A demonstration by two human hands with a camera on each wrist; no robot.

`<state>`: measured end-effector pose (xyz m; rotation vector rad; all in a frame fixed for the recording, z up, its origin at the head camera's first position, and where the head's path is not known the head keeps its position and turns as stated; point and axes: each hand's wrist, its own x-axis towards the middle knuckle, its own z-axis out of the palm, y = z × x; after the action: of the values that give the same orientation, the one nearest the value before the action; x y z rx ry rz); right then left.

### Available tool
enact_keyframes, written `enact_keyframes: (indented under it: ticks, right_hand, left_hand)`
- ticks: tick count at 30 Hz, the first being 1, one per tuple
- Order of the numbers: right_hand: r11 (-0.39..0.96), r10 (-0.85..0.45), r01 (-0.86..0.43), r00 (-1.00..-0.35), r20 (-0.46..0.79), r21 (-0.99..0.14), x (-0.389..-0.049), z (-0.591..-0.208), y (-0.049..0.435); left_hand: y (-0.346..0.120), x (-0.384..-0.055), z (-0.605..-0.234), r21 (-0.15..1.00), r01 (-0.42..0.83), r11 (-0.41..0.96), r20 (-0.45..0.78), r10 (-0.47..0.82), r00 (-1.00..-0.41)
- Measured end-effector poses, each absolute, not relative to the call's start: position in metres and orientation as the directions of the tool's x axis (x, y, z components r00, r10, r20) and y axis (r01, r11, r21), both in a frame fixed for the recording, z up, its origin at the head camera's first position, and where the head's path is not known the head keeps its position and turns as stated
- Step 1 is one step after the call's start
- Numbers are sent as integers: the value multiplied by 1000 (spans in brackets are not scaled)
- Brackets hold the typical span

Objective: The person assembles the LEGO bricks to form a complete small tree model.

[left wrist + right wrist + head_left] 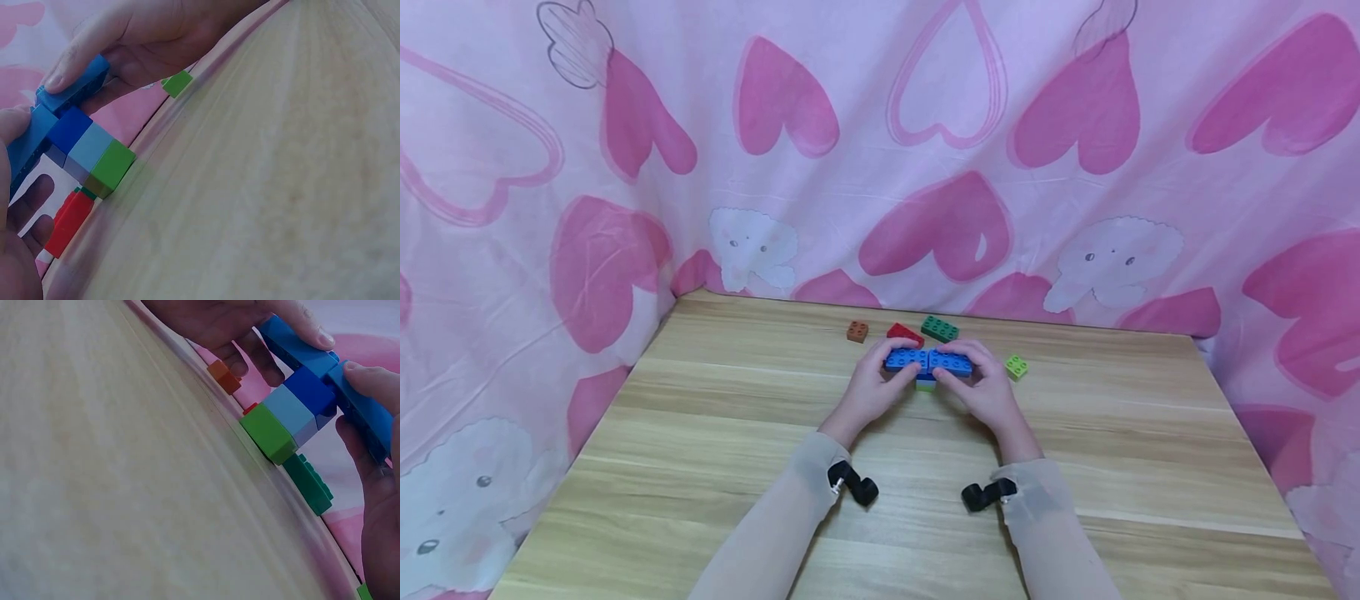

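Two blue building bricks lie end to end on top of a small tower, studs up. My left hand (871, 385) grips the left blue brick (902, 358), thumb on the near side and fingers behind. The right blue brick (952, 363) is held the same way by my right hand (988, 390). Under their meeting ends, in the right wrist view, come a dark blue brick (310, 391), a light blue brick (289, 414) and a lime green brick (269, 434) at the bottom, close over the table. Both outer ends of the blue bricks overhang the tower.
Behind the hands on the wooden table (925, 517) lie a brown-orange brick (857, 332), a red brick (906, 334) and a dark green brick (939, 328). A loose lime green brick (1017, 367) sits right of my right hand. A pink heart-patterned curtain (865, 183) hangs behind.
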<state>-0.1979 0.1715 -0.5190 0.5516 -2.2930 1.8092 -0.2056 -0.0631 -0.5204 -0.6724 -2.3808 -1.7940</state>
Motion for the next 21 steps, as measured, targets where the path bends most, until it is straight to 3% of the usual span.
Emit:
enact_keyframes:
  ticks: [21]
  right_hand:
    - [196, -193, -368, -923, 332, -909, -199, -522, 172]
  left_hand:
    - [-63, -206, -520, 902, 364, 231, 292, 293, -910]
